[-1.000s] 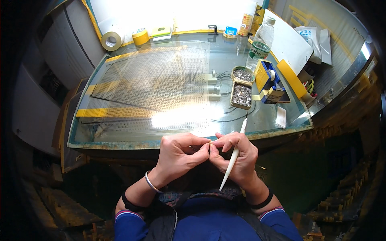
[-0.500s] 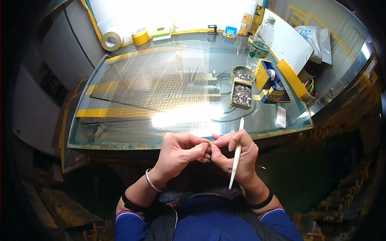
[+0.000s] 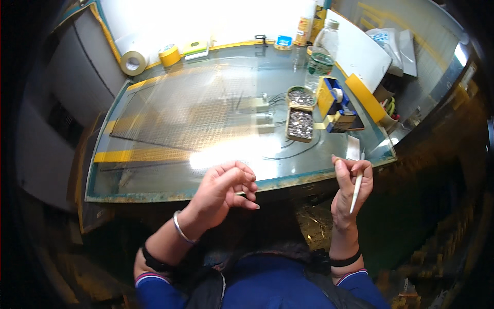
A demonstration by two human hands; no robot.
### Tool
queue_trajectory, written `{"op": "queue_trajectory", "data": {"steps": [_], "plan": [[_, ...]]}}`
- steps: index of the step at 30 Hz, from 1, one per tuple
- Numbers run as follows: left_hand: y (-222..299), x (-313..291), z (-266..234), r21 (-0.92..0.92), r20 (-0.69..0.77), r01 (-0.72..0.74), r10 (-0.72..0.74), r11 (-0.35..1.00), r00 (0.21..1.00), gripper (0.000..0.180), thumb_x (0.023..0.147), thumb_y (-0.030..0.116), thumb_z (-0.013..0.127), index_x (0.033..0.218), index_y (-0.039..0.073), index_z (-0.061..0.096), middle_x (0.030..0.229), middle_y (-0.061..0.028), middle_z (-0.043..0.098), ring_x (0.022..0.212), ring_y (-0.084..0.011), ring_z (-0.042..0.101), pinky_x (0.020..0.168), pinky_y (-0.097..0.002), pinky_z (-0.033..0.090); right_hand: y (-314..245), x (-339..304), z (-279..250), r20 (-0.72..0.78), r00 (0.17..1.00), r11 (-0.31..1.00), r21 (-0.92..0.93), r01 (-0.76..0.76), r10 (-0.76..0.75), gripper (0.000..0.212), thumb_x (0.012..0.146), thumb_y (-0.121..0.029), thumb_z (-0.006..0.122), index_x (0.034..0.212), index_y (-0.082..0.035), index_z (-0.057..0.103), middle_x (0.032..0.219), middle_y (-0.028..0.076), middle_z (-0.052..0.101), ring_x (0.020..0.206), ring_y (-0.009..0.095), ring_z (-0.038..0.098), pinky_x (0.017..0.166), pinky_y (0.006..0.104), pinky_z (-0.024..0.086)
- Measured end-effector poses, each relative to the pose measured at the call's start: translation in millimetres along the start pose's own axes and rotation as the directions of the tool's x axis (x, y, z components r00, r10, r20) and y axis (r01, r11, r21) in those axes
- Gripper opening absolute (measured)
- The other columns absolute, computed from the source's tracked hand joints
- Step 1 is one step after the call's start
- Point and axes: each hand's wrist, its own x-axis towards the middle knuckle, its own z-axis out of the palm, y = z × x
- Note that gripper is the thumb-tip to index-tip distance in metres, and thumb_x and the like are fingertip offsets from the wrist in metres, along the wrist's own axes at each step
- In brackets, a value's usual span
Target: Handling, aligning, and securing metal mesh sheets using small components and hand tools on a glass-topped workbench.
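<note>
My left hand [image 3: 224, 190] hovers over the front edge of the glass-topped table [image 3: 170, 196], its fingers loosely curled and apart, with nothing visible in them. Farther right, my right hand [image 3: 351, 188] is closed around a slim white pen-shaped tool [image 3: 357, 190]. The tool rests between the fingers with its thick end pointing down. Thumb and index fingertip of that hand meet in a pinch; anything between them is too small to make out. Just beyond it lies a small white card [image 3: 353, 148].
Two joined tins of small shiny pieces [image 3: 300, 123] stand near a blue-and-yellow tape dispenser [image 3: 334, 105] and a clear bottle [image 3: 323, 56]. A mesh-patterned sheet [image 3: 170, 113] covers the left. Tape rolls [image 3: 134, 63] line the back; thin cables [image 3: 288, 154] curve across the glass.
My hands were together, fingertips touching; now they are apart. The right has moved right with the white tool, the left slightly left with its fingers loosened. The whole view has shifted slightly.
</note>
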Motion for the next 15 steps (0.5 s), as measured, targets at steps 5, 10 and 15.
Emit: {"op": "queue_trajectory", "data": {"steps": [5,10,15], "plan": [[38,66,29,0.588,0.094,-0.241,0.23,0.772,0.969,0.015,0.092,0.011,0.064,0.093,-0.004,0.064,0.079,-0.0088,0.067,0.066,-0.0118,0.066,0.059,-0.0265,0.06,-6,6,-23,-0.082,0.996,0.999,-0.025,0.044,-0.046,0.028,0.086,0.006,0.07,0.09,-0.008,0.046,0.09,0.011,0.07,0.09,0.017,0.069,0.09,0.031,0.053],[41,134,50,0.838,0.128,-0.273,0.315,0.473,0.94,0.022,0.086,0.009,0.069,0.099,-0.008,0.072,0.084,-0.0132,0.073,0.073,-0.0141,0.071,0.071,-0.027,0.059,-17,2,-32,-0.076,0.994,0.997,-0.039,0.07,-0.073,0.029,0.085,0.008,0.07,0.09,-0.007,0.047,0.09,0.011,0.069,0.088,0.016,0.069,0.087,0.0294,0.054],[34,157,46,0.917,0.184,-0.305,0.405,0.257,0.895,0.022,0.083,0.004,0.067,0.102,-0.004,0.075,0.09,-0.0147,0.075,0.08,-0.0144,0.072,0.077,-0.0288,0.058,-20,4,-48,-0.108,0.99,0.993,-0.085,0.078,-0.087,0.028,0.085,0.007,0.07,0.089,-0.008,0.047,0.089,0.011,0.07,0.087,0.014,0.069,0.082,0.0256,0.053]]}}
